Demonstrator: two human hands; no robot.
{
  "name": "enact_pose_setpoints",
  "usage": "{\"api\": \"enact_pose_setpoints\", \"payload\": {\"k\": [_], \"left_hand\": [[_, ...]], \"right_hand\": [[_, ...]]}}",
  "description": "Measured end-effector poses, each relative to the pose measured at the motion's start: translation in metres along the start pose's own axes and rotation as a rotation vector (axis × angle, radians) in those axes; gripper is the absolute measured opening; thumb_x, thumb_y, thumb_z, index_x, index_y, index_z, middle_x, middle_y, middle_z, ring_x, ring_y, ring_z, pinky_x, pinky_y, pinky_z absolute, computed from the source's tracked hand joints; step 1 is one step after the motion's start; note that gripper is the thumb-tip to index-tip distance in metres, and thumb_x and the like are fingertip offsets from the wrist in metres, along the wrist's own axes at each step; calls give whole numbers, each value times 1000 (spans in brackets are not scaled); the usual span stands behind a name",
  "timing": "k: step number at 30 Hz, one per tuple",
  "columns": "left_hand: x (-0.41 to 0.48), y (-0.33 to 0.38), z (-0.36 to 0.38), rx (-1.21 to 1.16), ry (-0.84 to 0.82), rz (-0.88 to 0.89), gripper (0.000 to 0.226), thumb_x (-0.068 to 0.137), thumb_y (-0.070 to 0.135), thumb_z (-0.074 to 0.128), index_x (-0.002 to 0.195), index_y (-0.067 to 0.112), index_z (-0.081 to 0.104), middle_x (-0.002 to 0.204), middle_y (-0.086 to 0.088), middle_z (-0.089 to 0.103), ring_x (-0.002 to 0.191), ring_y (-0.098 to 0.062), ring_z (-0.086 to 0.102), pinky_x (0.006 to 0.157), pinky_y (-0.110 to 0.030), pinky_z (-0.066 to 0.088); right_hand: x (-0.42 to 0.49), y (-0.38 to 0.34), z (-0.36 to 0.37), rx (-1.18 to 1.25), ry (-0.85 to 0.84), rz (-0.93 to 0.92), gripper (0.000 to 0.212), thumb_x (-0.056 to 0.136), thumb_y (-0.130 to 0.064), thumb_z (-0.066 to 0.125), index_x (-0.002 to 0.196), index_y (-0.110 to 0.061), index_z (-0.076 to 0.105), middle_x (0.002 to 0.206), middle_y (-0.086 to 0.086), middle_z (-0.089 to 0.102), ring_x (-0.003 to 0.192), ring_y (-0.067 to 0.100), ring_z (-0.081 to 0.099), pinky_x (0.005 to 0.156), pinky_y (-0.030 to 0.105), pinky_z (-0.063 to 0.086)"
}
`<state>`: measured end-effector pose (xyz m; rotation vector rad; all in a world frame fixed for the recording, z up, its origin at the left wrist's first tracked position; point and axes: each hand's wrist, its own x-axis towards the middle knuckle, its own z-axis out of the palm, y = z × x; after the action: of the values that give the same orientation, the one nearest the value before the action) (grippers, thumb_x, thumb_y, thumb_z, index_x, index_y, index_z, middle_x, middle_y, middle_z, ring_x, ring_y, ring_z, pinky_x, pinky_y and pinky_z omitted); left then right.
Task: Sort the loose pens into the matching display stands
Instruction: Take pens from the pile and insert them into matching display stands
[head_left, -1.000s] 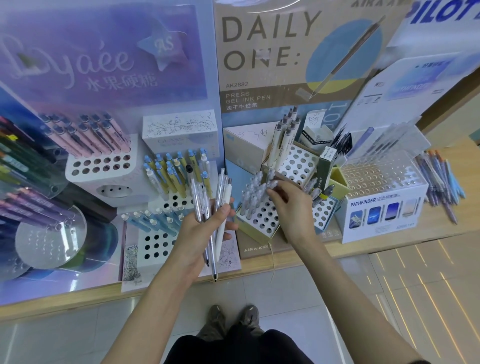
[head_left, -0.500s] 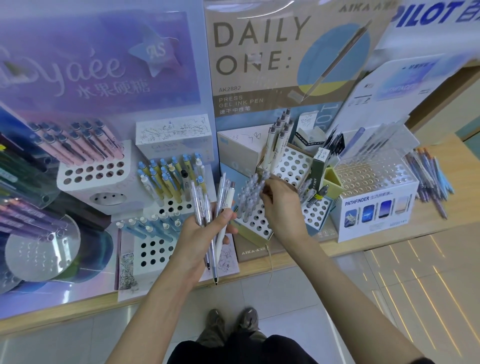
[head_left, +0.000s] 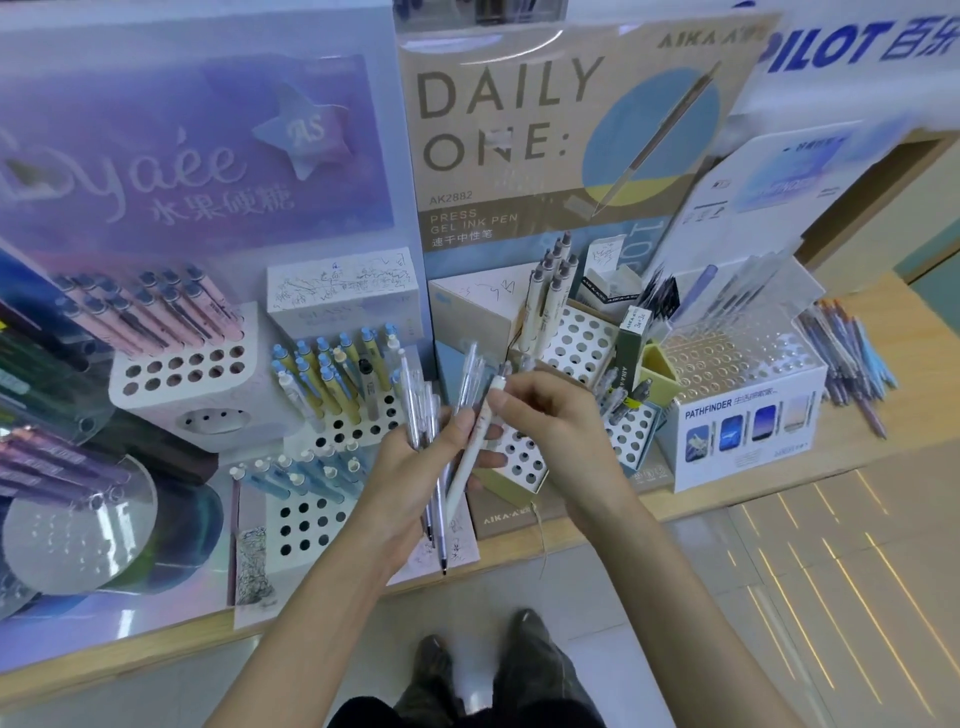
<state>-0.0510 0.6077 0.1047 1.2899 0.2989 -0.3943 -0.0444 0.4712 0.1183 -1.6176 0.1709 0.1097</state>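
Right hand (head_left: 556, 426) is coming back from the stand (head_left: 523, 464), pinching a white pen (head_left: 470, 457); left hand (head_left: 405, 478) is gripping the pens (head_left: 415, 400).

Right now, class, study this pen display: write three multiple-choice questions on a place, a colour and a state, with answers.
1. Where is the PATHFINDER stand? A) right of the right hand B) far left C) on the floor
2. What colour are the pens in the upper-left white stand? A) green B) pink C) black
3. What is the right hand doing? A) lying flat B) hanging empty C) pinching the white pen
Answers: A, it sits beyond that hand; B, pink barrels; C, it grips the pen's top above the left hand.
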Motion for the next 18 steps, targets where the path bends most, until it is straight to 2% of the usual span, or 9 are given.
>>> {"api": "enact_pose_setpoints", "payload": {"k": [2, 5, 9, 12, 15, 16, 18], "left_hand": [[4, 2, 6, -26, -20, 5, 35, 78, 32, 59, 103, 8, 67, 96, -8, 75, 87, -21, 72, 69, -25, 58], [12, 10, 21, -35, -19, 38, 35, 79, 30, 56, 105, 7, 65, 97, -5, 75, 93, -18, 71, 73, -25, 58], [21, 22, 49, -56, 55, 135, 30, 79, 29, 56, 103, 12, 62, 93, 1, 75, 84, -14, 72, 65, -21, 55], [26, 28, 68, -31, 151, 187, 34, 78, 32, 59, 106, 14, 58, 93, 3, 75, 73, -12, 71, 56, -19, 52], [32, 29, 85, -45, 239, 239, 34, 77, 30, 61, 103, 9, 57, 86, -1, 75, 51, -8, 58, 45, -17, 44], [34, 29, 90, -50, 264, 261, 32, 77, 29, 61, 100, 7, 57, 83, -2, 75, 46, -7, 52, 43, -16, 41], [35, 29, 97, -48, 303, 293, 30, 79, 29, 58, 96, 4, 58, 79, -2, 75, 40, -6, 44, 42, -15, 38]], "right_hand": [[2, -2, -12, 111, 39, 17, 11, 90, -8, 61, 81, -10, 66, 76, 6, 64, 74, 17, 59, 74, 34, 47], [13, -14, -38, 157, 139, -70, 8, 91, -7, 59, 84, -11, 62, 74, 4, 63, 70, 11, 60, 66, 24, 50], [42, -30, -80, 65, 236, -204, 1, 92, -13, 60, 92, -12, 61, 82, 9, 64, 74, 16, 61, 68, 29, 53], [68, -39, -104, -55, 267, -310, 10, 93, -18, 60, 86, -26, 58, 79, -4, 64, 78, 14, 65, 73, 31, 54], [93, -38, -117, -203, 215, -381, 6, 93, -21, 59, 92, -26, 57, 80, -13, 62, 80, 8, 66, 74, 29, 52], [100, -37, -119, -247, 186, -402, 4, 94, -21, 58, 96, -24, 57, 82, -16, 62, 82, 6, 66, 74, 27, 52], [110, -34, -119, -322, 128, -453, 8, 94, -19, 57, 102, -18, 58, 84, -21, 60, 82, -6, 62, 74, 14, 48]]}}
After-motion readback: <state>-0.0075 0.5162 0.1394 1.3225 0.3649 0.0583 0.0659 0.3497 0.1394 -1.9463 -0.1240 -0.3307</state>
